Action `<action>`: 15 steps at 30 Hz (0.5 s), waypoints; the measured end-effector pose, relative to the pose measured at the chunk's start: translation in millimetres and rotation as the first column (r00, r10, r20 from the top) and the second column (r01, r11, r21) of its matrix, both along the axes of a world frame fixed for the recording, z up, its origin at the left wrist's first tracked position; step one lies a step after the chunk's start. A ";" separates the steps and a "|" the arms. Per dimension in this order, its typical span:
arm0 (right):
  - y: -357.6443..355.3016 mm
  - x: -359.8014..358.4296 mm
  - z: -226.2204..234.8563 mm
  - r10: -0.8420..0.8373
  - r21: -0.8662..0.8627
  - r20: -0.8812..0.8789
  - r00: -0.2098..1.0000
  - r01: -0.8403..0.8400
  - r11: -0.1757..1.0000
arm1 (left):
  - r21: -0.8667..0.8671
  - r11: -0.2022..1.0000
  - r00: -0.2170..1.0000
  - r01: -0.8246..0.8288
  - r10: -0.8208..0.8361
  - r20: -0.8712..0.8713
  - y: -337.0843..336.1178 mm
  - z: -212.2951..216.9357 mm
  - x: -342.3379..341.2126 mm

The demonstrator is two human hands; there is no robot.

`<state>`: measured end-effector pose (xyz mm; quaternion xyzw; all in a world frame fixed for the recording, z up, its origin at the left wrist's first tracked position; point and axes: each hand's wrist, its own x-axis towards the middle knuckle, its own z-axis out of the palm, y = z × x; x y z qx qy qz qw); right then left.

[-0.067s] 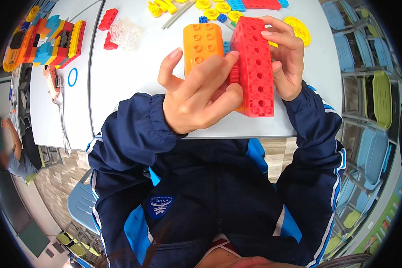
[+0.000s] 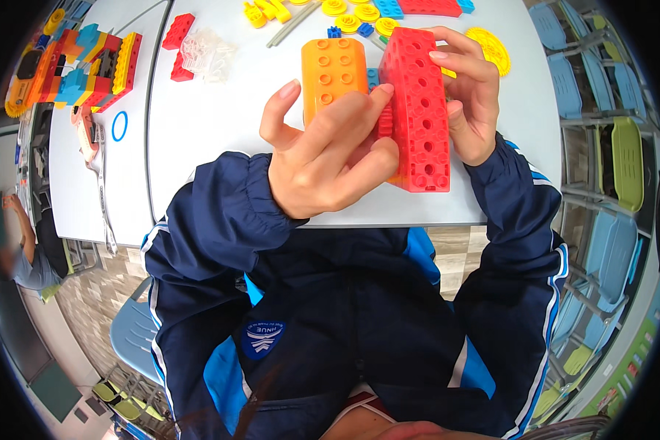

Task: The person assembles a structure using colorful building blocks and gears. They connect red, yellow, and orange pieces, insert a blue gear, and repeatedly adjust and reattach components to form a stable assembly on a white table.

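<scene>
In front of me, above the table's near edge, is a toy-brick build. It has an orange studded block (image 2: 337, 70) on its left and a long red beam with a row of holes (image 2: 425, 110) on its right. Between them show a small red ridged piece (image 2: 386, 121) and a bit of blue brick (image 2: 372, 77). My left hand (image 2: 319, 161) is closed around the ridged piece, one finger sticking up apart; its grip is partly hidden. My right hand (image 2: 477, 95) grips the red beam from its right side, fingertips on the upper edge.
Yellow wheels (image 2: 334, 7), grey rods (image 2: 293, 23) and a big yellow gear (image 2: 489, 50) lie behind the build. Left of them are red bricks (image 2: 177, 31) and clear pieces (image 2: 207, 55). A multicoloured brick model (image 2: 88, 66) and a strap (image 2: 103, 176) occupy the left table.
</scene>
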<state>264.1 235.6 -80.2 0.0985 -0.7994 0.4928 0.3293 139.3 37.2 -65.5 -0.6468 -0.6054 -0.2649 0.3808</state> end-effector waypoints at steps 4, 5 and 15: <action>5.1 -5.0 -1.0 -0.002 0.001 -0.040 0.999 0.002 1.000 | -0.041 0.999 1.000 -0.014 0.014 -0.002 2.7 1.8 -2.1; 5.4 -7.0 -1.7 0.003 -0.014 -0.069 0.998 -0.004 1.000 | -0.075 0.996 0.998 -0.047 0.050 0.048 3.7 4.0 -0.9; 14.1 -1.4 -8.3 -0.008 0.017 -0.027 1.000 0.008 1.000 | -0.358 0.931 0.965 0.076 0.022 0.263 18.3 55.7 -9.1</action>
